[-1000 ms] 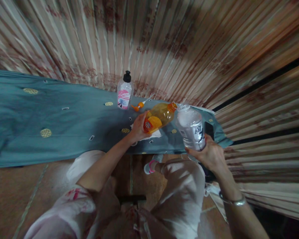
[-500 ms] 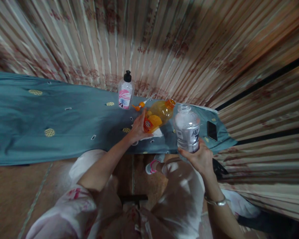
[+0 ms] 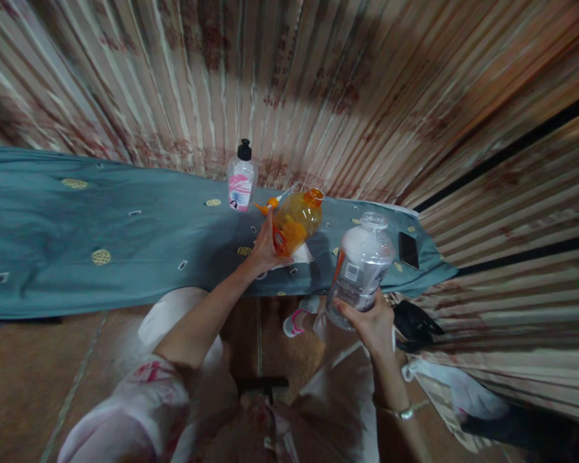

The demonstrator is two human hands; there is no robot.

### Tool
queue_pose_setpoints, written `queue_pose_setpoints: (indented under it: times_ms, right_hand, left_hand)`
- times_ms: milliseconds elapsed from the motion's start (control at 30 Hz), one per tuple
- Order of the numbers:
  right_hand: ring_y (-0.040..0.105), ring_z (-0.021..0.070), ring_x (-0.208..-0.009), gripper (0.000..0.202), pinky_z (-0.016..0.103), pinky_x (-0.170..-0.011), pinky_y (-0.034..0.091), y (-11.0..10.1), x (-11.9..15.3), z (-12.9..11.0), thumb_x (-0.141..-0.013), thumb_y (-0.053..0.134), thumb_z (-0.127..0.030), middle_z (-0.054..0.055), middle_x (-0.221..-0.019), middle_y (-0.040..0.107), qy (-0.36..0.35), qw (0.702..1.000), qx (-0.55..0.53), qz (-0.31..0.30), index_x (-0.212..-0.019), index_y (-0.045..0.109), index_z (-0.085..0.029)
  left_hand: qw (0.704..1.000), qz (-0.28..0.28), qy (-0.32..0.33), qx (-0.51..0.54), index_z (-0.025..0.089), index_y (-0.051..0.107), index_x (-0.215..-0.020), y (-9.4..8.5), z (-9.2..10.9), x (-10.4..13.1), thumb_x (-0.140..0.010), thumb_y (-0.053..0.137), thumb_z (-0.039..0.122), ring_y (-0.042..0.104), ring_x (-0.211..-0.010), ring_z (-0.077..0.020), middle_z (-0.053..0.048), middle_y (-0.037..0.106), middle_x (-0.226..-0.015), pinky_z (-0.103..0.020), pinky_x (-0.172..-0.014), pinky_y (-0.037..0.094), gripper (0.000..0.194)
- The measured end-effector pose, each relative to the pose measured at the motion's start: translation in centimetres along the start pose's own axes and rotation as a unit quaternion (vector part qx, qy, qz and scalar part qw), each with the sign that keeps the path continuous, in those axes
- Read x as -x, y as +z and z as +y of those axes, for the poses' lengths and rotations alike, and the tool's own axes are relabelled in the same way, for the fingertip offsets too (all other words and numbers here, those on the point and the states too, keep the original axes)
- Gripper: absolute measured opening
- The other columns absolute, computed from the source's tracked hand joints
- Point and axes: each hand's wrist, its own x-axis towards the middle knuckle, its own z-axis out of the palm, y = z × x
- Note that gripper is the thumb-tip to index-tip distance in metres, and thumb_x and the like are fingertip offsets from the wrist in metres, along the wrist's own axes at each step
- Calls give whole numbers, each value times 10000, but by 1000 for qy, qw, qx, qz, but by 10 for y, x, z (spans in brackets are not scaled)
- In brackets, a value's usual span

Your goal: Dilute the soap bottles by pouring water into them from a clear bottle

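Observation:
My left hand [image 3: 266, 247] is wrapped round the lower part of an orange see-through bottle [image 3: 296, 222], whose mouth is uncapped and leans slightly to the right. An orange pump top [image 3: 271, 204] with a clear tube lies just behind that hand. In my right hand [image 3: 371, 318] is a large clear plastic bottle [image 3: 364, 267], gripped near its base at the table's front edge. It has no cap and leans a little to the right. Under the orange bottle lies a white paper or cloth [image 3: 303, 254], partly hidden.
A clear bottle with a pink label and black cap [image 3: 241, 186] stands at the back of the table with its blue-green cloth [image 3: 145, 251]. A dark phone [image 3: 408, 249] lies at the right end. Pleated curtains [image 3: 280, 96] hang behind and to the right.
The clear bottle in my right hand has come lower and nearer to me, away from the orange bottle. The orange bottle has shifted slightly left and stands more upright.

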Motion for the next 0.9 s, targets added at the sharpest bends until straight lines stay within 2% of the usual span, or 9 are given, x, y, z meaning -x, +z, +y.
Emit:
queue_pose_setpoints:
  times_ms: [200,333,433,533,633,700,767,833,900]
  right_hand:
    - [711,307,-784,602,399,-695,547,2,15,0,-519,792,-660,116,-854,779,20,999,-48,7,-887,650,-206]
    - [710,301,-771,546,404,-697,558,3,23,-1,-521,792,-622,119,-860,787,21,997,-75,12,-860,640,-222]
    - [715,298,-770,536,408,-707,568,5,28,-2,-520,798,-594,122,-870,788,32,994,-105,6,-867,637,-218]
    - [713,297,-752,534,406,-691,570,6,32,-2,-496,814,-590,112,-834,782,46,992,-119,3,-839,628,-225]
    - [710,288,-736,508,399,-675,574,6,36,-1,-512,819,-567,101,-815,780,50,989,-138,-10,-838,629,-227]
    - [713,289,-727,512,401,-669,578,5,39,0,-509,823,-558,109,-814,781,52,987,-154,-14,-840,635,-215]
    - [721,293,-733,523,406,-672,583,6,42,0,-506,826,-559,115,-819,783,52,985,-161,-14,-845,646,-203]
    - [728,294,-743,525,411,-681,589,6,45,-1,-512,825,-564,109,-821,786,45,985,-165,-15,-852,656,-201]
    - [731,290,-748,526,412,-692,594,8,47,-4,-517,820,-566,101,-820,788,37,984,-176,-20,-859,659,-201]
  left_hand:
    - [1000,-4,30,-4,294,12,-1633,-1,0,0,-441,988,395,270,-1537,-453,-211,258,-1664,-702,-1231,207,1544]
    - [1000,1,26,-14,267,73,-1627,-2,1,2,-438,980,391,269,-1541,-447,-208,331,-1630,-683,-1229,230,1501]
    - [1000,7,22,-17,237,119,-1623,-4,2,5,-444,978,447,264,-1537,-461,-200,356,-1617,-669,-1235,235,1474]
    - [1000,3,11,-15,205,114,-1627,-7,0,10,-438,978,536,247,-1529,-493,-211,316,-1637,-672,-1237,225,1507]
    - [1000,7,-19,-9,209,71,-1630,-12,2,14,-421,991,545,231,-1532,-508,-245,247,-1662,-689,-1227,232,1557]
    - [999,29,-37,-9,246,52,-1630,-18,13,17,-439,996,532,226,-1542,-492,-240,231,-1669,-684,-1227,241,1546]
    - [997,72,-28,-14,281,7,-1627,-25,34,21,-523,971,548,236,-1554,-446,-221,226,-1675,-651,-1240,247,1489]
    - [996,87,0,2,286,-23,-1625,-30,65,29,-615,921,586,233,-1567,-404,-215,242,-1670,-605,-1255,245,1414]
    - [997,57,14,54,278,19,-1627,-29,100,41,-691,862,618,302,-1547,-371,-201,321,-1639,-577,-1261,245,1304]
